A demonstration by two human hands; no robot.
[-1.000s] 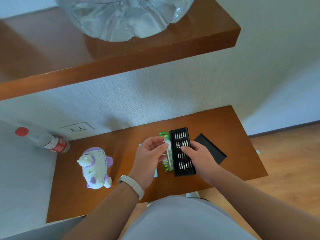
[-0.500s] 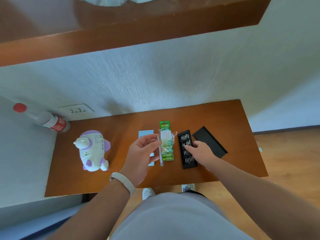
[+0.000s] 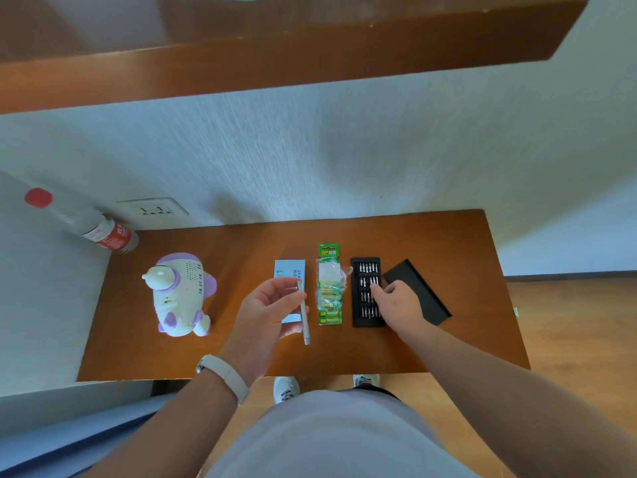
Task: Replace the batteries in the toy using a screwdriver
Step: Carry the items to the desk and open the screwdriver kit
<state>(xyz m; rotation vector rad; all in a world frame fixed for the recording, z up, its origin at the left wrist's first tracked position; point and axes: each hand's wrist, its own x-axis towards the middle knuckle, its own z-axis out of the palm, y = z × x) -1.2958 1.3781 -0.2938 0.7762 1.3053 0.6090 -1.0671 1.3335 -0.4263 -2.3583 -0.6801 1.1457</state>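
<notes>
Head view: left hand [image 3: 265, 315] round screwdriver [image 3: 304, 322], right hand [image 3: 400, 301] fingertips [image 3: 376, 290] on bit case [image 3: 359, 307], grip unclear.

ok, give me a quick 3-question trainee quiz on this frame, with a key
1. Which hand holds the screwdriver?
2. True or false: the battery pack lies between the blue box and the bit tray.
3. The right hand reaches to the: A) bit tray B) battery pack C) blue box

Key: 1 left hand; 2 true; 3 A.
</notes>
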